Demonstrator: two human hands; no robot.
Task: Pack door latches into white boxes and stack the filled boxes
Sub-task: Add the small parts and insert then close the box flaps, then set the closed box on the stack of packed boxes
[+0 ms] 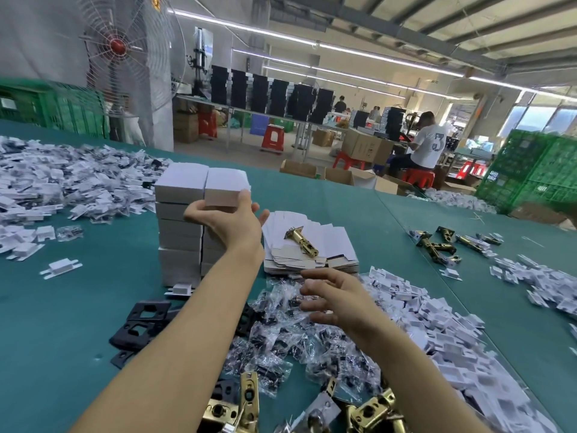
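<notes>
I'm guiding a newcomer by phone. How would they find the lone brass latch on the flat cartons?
Start at the tall stack of white boxes on the green table. Right of it lies a pile of flat cartons. The latch lies alone on top; the other latches lie on the table.

A large number 3 is showing in grey on the back of the white T-shirt (429, 142) that a seated person is wearing far off on the right. Dark printing is showing on the side of a cardboard carton (368, 148) beside that person, and white marks are showing on a green crate (499, 178), both too blurred to read.
</notes>
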